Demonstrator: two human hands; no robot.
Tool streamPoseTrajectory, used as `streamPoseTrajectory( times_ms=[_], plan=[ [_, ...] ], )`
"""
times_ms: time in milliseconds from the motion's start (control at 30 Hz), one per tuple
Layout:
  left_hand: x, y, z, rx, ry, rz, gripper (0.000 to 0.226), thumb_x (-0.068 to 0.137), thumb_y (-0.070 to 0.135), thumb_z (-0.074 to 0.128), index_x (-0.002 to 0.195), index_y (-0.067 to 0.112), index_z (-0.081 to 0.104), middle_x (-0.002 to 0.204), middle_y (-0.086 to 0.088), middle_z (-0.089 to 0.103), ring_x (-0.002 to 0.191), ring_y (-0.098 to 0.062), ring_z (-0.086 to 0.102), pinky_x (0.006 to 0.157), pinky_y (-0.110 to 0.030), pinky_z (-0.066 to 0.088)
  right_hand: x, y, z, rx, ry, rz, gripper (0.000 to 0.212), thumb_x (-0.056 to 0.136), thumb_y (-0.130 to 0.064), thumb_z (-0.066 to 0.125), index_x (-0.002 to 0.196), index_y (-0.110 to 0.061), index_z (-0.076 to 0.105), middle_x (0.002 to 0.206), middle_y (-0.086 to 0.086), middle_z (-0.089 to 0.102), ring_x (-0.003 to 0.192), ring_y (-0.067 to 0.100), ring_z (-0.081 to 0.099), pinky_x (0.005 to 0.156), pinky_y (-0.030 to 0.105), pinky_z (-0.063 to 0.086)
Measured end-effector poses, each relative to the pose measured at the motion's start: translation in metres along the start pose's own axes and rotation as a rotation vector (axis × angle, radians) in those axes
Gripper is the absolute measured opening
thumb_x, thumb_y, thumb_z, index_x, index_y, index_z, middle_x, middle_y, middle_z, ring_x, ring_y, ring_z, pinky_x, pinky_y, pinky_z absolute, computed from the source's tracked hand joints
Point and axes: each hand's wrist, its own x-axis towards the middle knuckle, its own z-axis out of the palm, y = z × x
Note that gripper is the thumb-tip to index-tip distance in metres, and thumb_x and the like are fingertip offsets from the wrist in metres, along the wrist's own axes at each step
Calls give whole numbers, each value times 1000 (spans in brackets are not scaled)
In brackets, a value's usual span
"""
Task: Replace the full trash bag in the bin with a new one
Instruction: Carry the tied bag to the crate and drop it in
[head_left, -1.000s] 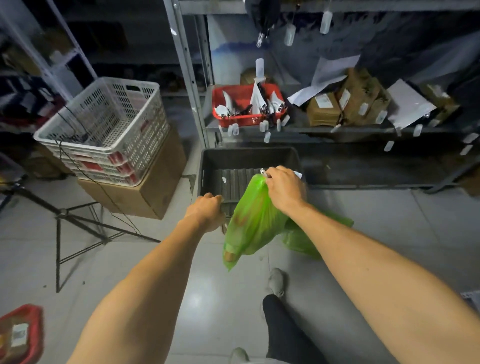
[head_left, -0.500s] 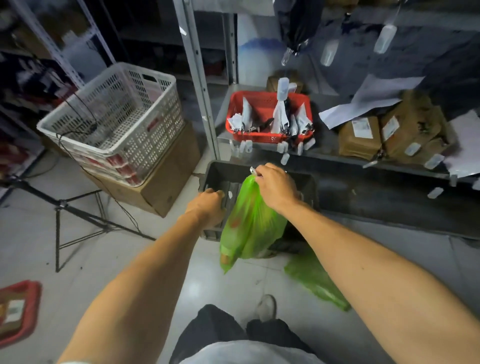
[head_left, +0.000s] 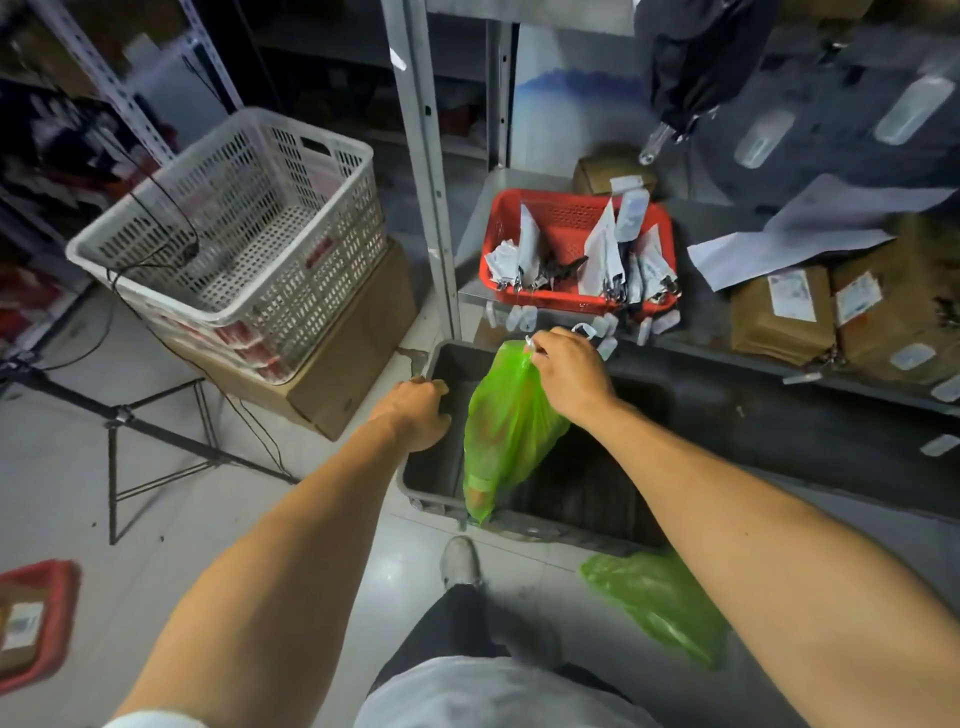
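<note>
While the right hand (head_left: 569, 371) pinches the gathered top of the full green bag (head_left: 506, 428), which hangs over the dark bin (head_left: 587, 483), the left hand (head_left: 418, 410) grips the bin's rim at nine o'clock. Another green bag (head_left: 657, 605) lies on the floor (head_left: 171, 525) at five o'clock.
</note>
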Motion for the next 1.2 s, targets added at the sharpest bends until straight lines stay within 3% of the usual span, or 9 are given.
streamPoseTrajectory(
  times_ms=[367, 700, 833, 1200],
  plan=[
    [81, -56, -20, 1, -32, -15, 47, 93, 31, 51, 137, 15, 49, 132, -15, 56, 119, -36, 53, 96, -41, 47, 84, -3, 64, -67, -95, 15, 16, 91, 0, 54, 100, -6, 66, 105, 14, 64, 100, 34, 58, 83, 39, 47],
    [127, -83, 13, -28, -90, -89, 49, 92, 33, 51, 139, 19, 46, 137, -9, 51, 126, -33, 46, 102, -47, 45, 115, 12, 130, -102, -258, 50, 20, 97, -9, 48, 108, -8, 65, 112, 11, 62, 107, 32, 57, 84, 41, 48],
    [145, -92, 28, -34, -96, -128, 48, 92, 31, 50, 139, 18, 47, 137, -10, 51, 126, -33, 45, 102, -46, 45, 132, 18, 152, -77, -251, 34, 16, 96, -13, 52, 104, -9, 66, 107, 11, 62, 101, 33, 60, 77, 40, 49],
    [151, -87, 63, -72, -167, -118, 47, 92, 28, 48, 137, 16, 47, 130, -14, 52, 121, -36, 48, 96, -45, 46, 108, 23, 192, -110, -484, 54, 8, 93, -17, 58, 93, -14, 66, 101, 8, 68, 97, 34, 63, 64, 32, 37]
  ],
)
